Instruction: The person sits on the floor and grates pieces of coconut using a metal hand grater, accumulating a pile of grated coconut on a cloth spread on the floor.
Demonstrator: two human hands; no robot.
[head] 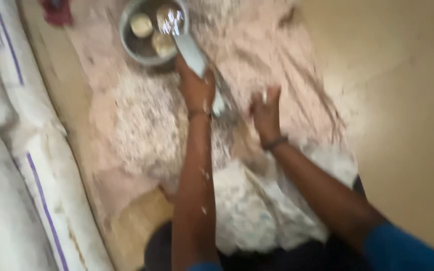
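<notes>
While the left hand (pixel 195 90) grasps a pale scoop (pixel 193 52) by the metal bowl (pixel 126 37), the right hand's (pixel 266 113) grip is blurred, unclear.

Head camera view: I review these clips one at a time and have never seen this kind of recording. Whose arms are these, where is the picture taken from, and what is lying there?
There is no machine here. The single picture comes from a camera worn on a person's head, looking down, so both arms are that person's own. The image is blurred by motion.

The left hand is closed on a pale flat tool with a handle, which reaches to the rim of a round grey metal bowl. Three pale round lumps lie in the bowl. The right hand, with a dark band on the wrist, rests open, its fingers spread on a pinkish cloth dusted with white powder.

A crumpled white printed sack lies near the person, and white sacks with purple stripes lie along the left edge. What the powder is cannot be told.
</notes>
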